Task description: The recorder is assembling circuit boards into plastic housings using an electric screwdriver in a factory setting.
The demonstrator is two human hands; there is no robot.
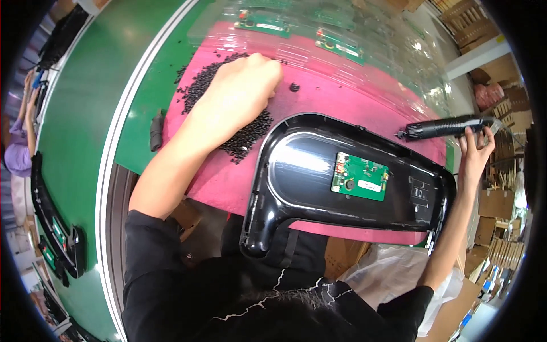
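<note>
My left hand point(246, 85) is closed, knuckles up, over a heap of small black pieces that look like screws point(250, 134). Its fingertips are hidden, so whatever they pinch cannot be made out. At the right, my right hand point(477, 153) grips a black electric screwdriver point(439, 127), held sideways with its tip pointing left. Between my arms lies a long black plastic housing point(305, 171), its hollow side up and its near edge by my lap. A green circuit board point(371, 178) sits inside it, near the middle.
Under the housing is a pink mat point(307, 102). Clear plastic trays point(296, 52) holding green boards point(341, 47) stand at the far side. A dark cylindrical piece point(156, 132) rests left of the mat. Beyond a white rail, a green surface point(80, 125) carries another black housing point(51, 211); another person works there.
</note>
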